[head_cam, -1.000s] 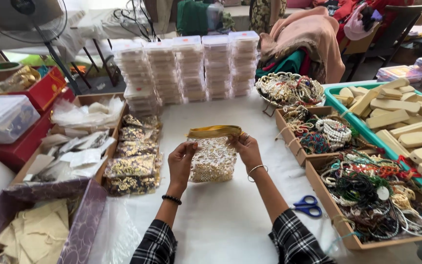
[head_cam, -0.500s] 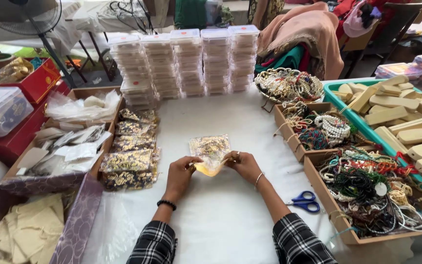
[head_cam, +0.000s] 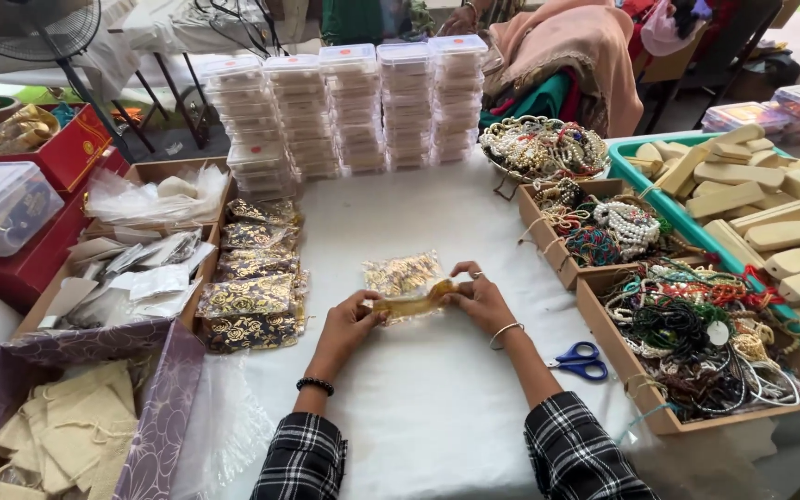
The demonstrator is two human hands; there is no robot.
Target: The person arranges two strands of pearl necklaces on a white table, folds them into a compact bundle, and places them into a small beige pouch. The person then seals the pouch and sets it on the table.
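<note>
A small clear packet (head_cam: 402,274) of gold jewellery lies flat on the white tablecloth (head_cam: 437,407), with its gold top strip turned toward me. My left hand (head_cam: 352,319) pinches the left end of that gold strip. The strip's right end is held by my right hand (head_cam: 477,298), which wears a silver bangle. Both hands rest on the cloth at the packet's near edge.
Finished gold-patterned packets (head_cam: 254,296) are piled to the left. Stacks of clear plastic boxes (head_cam: 354,106) stand at the back. Cardboard trays of bead necklaces (head_cam: 696,324) sit on the right, blue scissors (head_cam: 581,361) beside them. A purple box of cloth pouches (head_cam: 67,435) is near left.
The packet was held upright above the table with its strip on top. It has come down flat on the cloth, with both hands now at its near edge on the gold strip.
</note>
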